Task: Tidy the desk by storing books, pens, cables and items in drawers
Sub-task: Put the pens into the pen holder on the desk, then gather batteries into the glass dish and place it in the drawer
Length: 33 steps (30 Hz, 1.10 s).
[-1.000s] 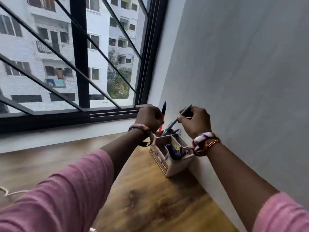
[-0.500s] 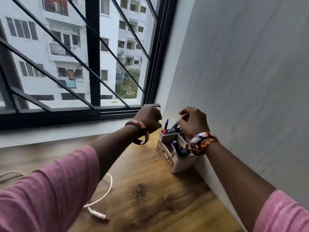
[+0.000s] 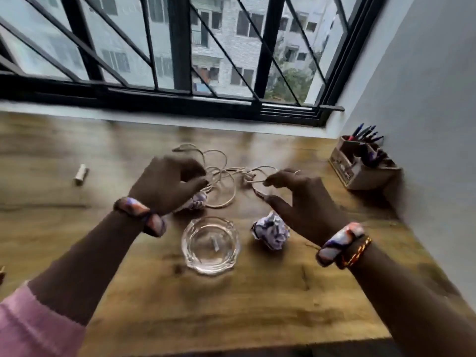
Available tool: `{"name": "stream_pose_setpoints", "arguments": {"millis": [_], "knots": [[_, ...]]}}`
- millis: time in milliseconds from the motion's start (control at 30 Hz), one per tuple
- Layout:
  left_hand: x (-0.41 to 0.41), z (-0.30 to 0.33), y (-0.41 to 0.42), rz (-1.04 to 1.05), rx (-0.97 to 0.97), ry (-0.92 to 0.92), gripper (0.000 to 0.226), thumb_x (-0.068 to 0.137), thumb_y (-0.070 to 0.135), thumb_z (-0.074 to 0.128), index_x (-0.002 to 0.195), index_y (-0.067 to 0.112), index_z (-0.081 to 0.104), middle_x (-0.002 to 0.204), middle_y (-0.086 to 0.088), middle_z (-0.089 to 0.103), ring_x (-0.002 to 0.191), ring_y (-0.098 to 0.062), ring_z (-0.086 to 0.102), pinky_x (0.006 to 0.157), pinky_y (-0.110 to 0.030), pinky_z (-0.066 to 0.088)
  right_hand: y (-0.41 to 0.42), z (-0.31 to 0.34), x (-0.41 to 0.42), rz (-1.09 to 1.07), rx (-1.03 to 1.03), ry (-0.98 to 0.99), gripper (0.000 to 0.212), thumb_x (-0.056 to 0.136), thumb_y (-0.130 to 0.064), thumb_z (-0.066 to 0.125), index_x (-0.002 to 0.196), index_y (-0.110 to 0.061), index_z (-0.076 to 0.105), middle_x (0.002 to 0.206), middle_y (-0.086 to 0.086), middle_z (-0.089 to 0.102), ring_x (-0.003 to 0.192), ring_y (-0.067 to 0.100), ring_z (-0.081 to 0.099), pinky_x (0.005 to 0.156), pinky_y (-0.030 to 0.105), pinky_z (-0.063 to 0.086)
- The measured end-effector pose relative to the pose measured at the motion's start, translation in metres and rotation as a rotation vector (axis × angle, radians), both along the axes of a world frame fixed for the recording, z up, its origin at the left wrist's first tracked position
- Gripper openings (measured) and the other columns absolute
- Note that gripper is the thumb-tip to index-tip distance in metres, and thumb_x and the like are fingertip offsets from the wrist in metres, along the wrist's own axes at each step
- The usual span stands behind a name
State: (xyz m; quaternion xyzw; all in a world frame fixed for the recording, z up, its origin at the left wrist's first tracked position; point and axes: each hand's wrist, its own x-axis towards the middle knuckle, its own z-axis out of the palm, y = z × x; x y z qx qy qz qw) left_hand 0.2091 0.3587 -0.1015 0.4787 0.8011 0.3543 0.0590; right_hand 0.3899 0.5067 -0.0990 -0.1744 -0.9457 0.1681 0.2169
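Wooden tabletop (image 3: 257, 305) set into a corner, grey wall (image 3: 425, 99) on the right, black-framed window (image 3: 180, 47) with slanted bars along the far edge above a pale sill (image 3: 154, 119), flat daylight, white apartment blocks (image 3: 226, 47) and greenery outside.

Pink sleeves (image 3: 38, 328), patterned fabric wristbands (image 3: 140, 215), a braided orange-red bracelet (image 3: 356, 255).
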Motion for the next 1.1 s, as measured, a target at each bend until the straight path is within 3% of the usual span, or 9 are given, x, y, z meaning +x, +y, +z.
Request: {"name": "stream_pose_setpoints", "arguments": {"millis": [200, 400, 500, 600, 733, 800, 933, 1033, 1100], "knots": [[0.019, -0.063, -0.157, 0.405, -0.135, 0.034, 0.006, 0.078, 0.020, 0.070, 0.083, 0.019, 0.074, 0.086, 0.000, 0.074, 0.087, -0.018, 0.067, 0.072, -0.023, 0.042, -0.118, -0.049, -0.012, 0.265, -0.019, -0.070, 0.030, 0.077, -0.019, 0.066, 0.106, -0.014, 0.064, 0.115, 0.007, 0.061, 0.104, 0.026, 0.060, 0.088, 0.033, 0.050], [0.018, -0.093, -0.267, 0.638, -0.389, 0.111, 0.034, 0.083, 0.031, 0.064, 0.116, 0.023, 0.063, 0.111, -0.012, 0.068, 0.103, -0.032, 0.063, 0.080, -0.035, 0.049, -0.220, -0.091, -0.030, 0.392, -0.044, -0.390, 0.071, 0.079, -0.037, 0.067, 0.140, -0.016, 0.038, 0.149, 0.002, 0.034, 0.133, 0.022, 0.039, 0.107, 0.027, 0.031], [0.016, -0.101, -0.301, 0.583, -0.418, 0.153, 0.043, 0.087, 0.026, 0.060, 0.129, 0.019, 0.055, 0.133, -0.008, 0.057, 0.121, -0.026, 0.055, 0.094, -0.033, 0.045, -0.248, -0.113, -0.032, 0.356, 0.208, -0.480, 0.090, 0.047, -0.055, 0.082, 0.121, -0.009, 0.061, 0.129, 0.011, 0.059, 0.118, 0.021, 0.059, 0.095, 0.033, 0.047], [0.013, -0.103, -0.315, 0.449, -0.387, 0.193, 0.047, 0.087, 0.018, 0.060, 0.133, 0.018, 0.051, 0.143, 0.001, 0.045, 0.133, -0.016, 0.044, 0.105, -0.028, 0.037, -0.256, -0.126, -0.037, 0.247, 0.289, -0.429, 0.081, 0.033, -0.057, 0.083, 0.099, -0.011, 0.073, 0.105, 0.006, 0.072, 0.096, 0.018, 0.070, 0.076, 0.035, 0.057], [0.007, -0.098, -0.307, 0.431, -0.507, 0.250, 0.047, 0.091, 0.030, 0.052, 0.136, 0.020, 0.047, 0.148, 0.004, 0.040, 0.132, -0.017, 0.044, 0.105, -0.028, 0.039, -0.254, -0.123, -0.039, 0.200, 0.306, -0.257, 0.041, 0.067, -0.049, 0.060, 0.089, -0.017, 0.074, 0.098, 0.001, 0.074, 0.088, 0.017, 0.071, 0.071, 0.029, 0.057], [0.008, -0.098, -0.304, 0.403, -0.598, 0.339, 0.048, 0.092, 0.035, 0.046, 0.138, 0.019, 0.043, 0.149, 0.003, 0.037, 0.131, -0.017, 0.044, 0.103, -0.028, 0.041, -0.258, -0.122, -0.041, 0.141, 0.258, -0.210, 0.036, 0.075, -0.049, 0.047, 0.077, -0.021, 0.070, 0.091, -0.003, 0.074, 0.078, 0.018, 0.071, 0.064, 0.024, 0.054], [0.004, -0.094, -0.299, 0.334, -0.699, 0.471, 0.044, 0.090, 0.046, 0.047, 0.118, 0.014, 0.058, 0.124, -0.004, 0.059, 0.110, -0.023, 0.059, 0.084, -0.031, 0.049, -0.269, -0.120, -0.057, 0.010, 0.287, -0.138, 0.033, 0.076, -0.046, 0.046, 0.063, -0.019, 0.059, 0.069, 0.001, 0.064, 0.061, 0.025, 0.061, 0.051, 0.028, 0.046], [-0.004, -0.080, -0.294, 0.187, -0.777, 0.522, 0.046, 0.058, 0.057, 0.077, 0.060, 0.012, 0.067, 0.064, -0.005, 0.065, 0.055, -0.022, 0.065, 0.043, -0.024, 0.047, -0.266, -0.116, -0.089, 0.000, 0.231, -0.199, 0.023, 0.070, -0.039, 0.055, 0.064, -0.019, 0.061, 0.070, 0.002, 0.062, 0.066, 0.028, 0.062, 0.055, 0.032, 0.047], [-0.012, -0.077, -0.286, 0.138, -0.760, 0.604, 0.050, 0.045, 0.057, 0.083, 0.048, 0.013, 0.062, 0.051, -0.003, 0.058, 0.042, -0.020, 0.058, 0.037, -0.019, 0.039, -0.264, -0.114, -0.119, 0.034, 0.099, -0.235, 0.022, 0.070, -0.037, 0.056, 0.077, -0.019, 0.066, 0.082, 0.004, 0.065, 0.081, 0.031, 0.062, 0.068, 0.036, 0.048]]}}
